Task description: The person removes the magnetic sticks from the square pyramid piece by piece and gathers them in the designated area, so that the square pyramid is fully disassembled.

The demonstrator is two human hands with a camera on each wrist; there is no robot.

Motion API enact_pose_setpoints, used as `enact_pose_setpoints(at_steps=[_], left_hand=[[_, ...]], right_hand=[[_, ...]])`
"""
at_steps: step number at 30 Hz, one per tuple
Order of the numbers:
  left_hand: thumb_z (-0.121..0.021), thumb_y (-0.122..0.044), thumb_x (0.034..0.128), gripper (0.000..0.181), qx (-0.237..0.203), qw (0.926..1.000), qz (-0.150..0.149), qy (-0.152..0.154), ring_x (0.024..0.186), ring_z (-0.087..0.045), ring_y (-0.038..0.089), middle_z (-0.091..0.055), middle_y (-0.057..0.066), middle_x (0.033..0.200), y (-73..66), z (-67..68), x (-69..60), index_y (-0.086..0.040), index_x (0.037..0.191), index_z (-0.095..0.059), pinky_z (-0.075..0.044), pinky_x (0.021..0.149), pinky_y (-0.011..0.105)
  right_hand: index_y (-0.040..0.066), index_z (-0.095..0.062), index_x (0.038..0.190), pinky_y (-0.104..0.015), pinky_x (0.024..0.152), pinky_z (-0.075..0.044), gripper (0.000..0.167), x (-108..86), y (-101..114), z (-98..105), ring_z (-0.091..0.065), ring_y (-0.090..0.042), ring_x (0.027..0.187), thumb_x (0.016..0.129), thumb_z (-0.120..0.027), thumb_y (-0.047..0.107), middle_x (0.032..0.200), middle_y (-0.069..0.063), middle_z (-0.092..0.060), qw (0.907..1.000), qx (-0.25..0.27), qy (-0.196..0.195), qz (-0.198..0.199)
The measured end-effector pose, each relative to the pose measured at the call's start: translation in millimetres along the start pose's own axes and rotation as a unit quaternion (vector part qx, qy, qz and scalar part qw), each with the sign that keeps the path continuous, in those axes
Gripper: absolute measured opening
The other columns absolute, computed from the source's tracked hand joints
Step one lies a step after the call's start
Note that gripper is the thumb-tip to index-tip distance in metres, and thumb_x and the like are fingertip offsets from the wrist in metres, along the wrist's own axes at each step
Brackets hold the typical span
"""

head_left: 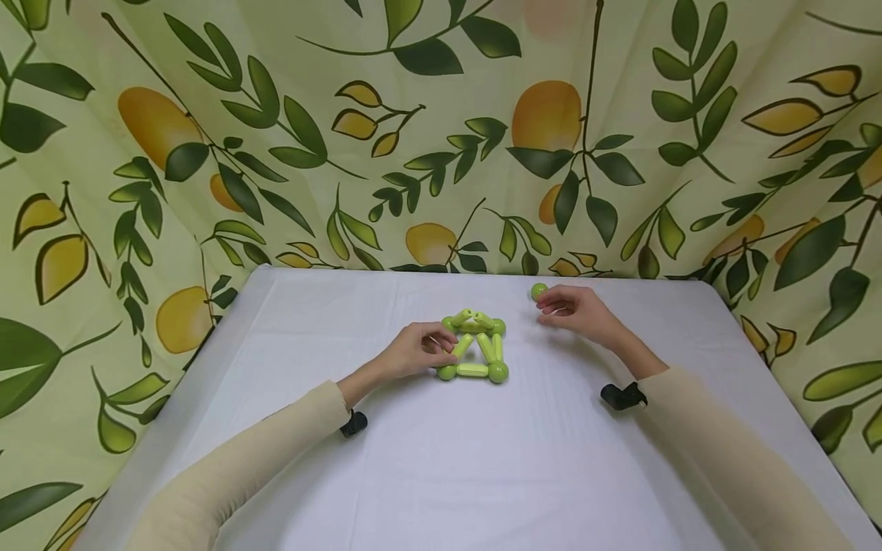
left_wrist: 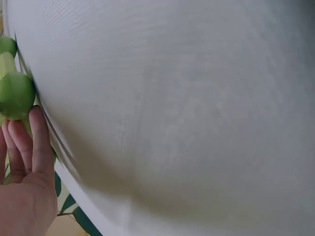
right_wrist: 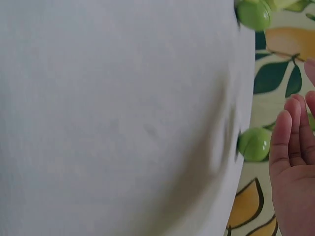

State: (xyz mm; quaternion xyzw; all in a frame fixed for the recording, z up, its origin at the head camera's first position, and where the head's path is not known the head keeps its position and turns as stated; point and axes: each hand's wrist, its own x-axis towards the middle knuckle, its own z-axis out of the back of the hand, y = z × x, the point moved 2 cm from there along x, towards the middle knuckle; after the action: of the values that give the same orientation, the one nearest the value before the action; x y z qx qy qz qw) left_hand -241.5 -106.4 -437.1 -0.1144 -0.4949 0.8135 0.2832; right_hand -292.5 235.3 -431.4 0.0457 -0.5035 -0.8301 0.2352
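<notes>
Green ball-and-rod frame (head_left: 472, 370) sits mid-desk (head_left: 441, 474). Left hand (head_left: 413, 350) at its left side; can't tell if fingers grip or just touch. Right hand (head_left: 582, 315) fingers released, beside loose green ball (head_left: 539, 291).

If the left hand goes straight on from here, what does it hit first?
The left hand would likely meet the green frame first, at its left side; they look so close that any gap is unclear.
</notes>
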Motion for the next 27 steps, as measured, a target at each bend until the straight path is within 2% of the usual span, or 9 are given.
enact_pose_setpoints(at_steps=[3,6,11,15,19,27], left_hand=[[-0.082,-0.007,0.087,0.032,-0.003,0.9997,0.021,-0.015,0.085,-0.067,0.02,-0.069,0.009,0.099,0.9,3.7,0.5,0.001,0.114,-0.067,-0.055,0.079,0.032],[-0.083,-0.007,0.0866,0.037,-0.002,0.9984,0.039,-0.042,0.088,-0.068,0.022,-0.069,0.01,0.102,4.1,8.7,2.8,0.0,0.118,-0.064,-0.055,0.079,0.031],[-0.083,-0.006,0.0868,0.04,0.0,0.9962,0.053,-0.069,0.094,-0.068,0.026,-0.068,0.014,0.109,9.5,14.5,9.9,-0.002,0.122,-0.063,-0.056,0.073,0.032],[-0.082,-0.005,0.0873,0.038,0.001,0.9954,0.06,-0.075,0.093,-0.068,0.027,-0.067,0.015,0.11,12.1,16.3,15.8,-0.002,0.121,-0.065,-0.055,0.068,0.03],[-0.081,-0.007,0.0883,0.034,0.019,0.9945,0.069,-0.076,0.094,-0.067,0.024,-0.066,0.014,0.112,13.3,16.9,20.8,-0.004,0.119,-0.068,-0.055,0.07,0.03],[-0.081,-0.009,0.0891,0.031,0.042,0.995,0.062,-0.065,0.097,-0.067,0.023,-0.067,0.01,0.118,15.2,17.1,26.6,-0.005,0.117,-0.07,-0.056,0.078,0.031]], right_hand=[[-0.01,-0.066,0.117,-0.022,0.081,-0.054,0.036,0.7,4.3,-13.0,-0.065,-0.023,0.094,0.088,-0.081,0.003,0.112,-0.025,-0.067,0.9999,0.002,0.01,0.006],[-0.01,-0.067,0.116,-0.023,0.082,-0.054,0.034,3.9,9.0,-25.5,-0.065,-0.024,0.095,0.087,-0.081,0.003,0.111,-0.024,-0.067,0.9997,0.009,0.018,0.014],[-0.009,-0.068,0.116,-0.026,0.084,-0.054,0.035,14.7,12.6,-42.7,-0.065,-0.029,0.097,0.086,-0.082,0.001,0.112,-0.023,-0.067,0.9991,0.024,0.026,0.023],[-0.011,-0.067,0.116,-0.027,0.084,-0.054,0.036,23.2,19.9,-53.5,-0.063,-0.036,0.098,0.085,-0.082,-0.002,0.113,-0.027,-0.066,0.9986,0.032,0.036,0.022],[-0.01,-0.068,0.116,-0.027,0.083,-0.054,0.037,29.3,23.9,-62.0,-0.062,-0.037,0.097,0.084,-0.083,-0.001,0.112,-0.025,-0.067,0.9985,0.033,0.038,0.021],[0.001,-0.073,0.11,-0.03,0.078,-0.055,0.03,39.1,25.4,-72.8,-0.061,-0.026,0.091,0.082,-0.085,0.002,0.103,-0.007,-0.07,0.9978,0.008,0.041,0.052]])
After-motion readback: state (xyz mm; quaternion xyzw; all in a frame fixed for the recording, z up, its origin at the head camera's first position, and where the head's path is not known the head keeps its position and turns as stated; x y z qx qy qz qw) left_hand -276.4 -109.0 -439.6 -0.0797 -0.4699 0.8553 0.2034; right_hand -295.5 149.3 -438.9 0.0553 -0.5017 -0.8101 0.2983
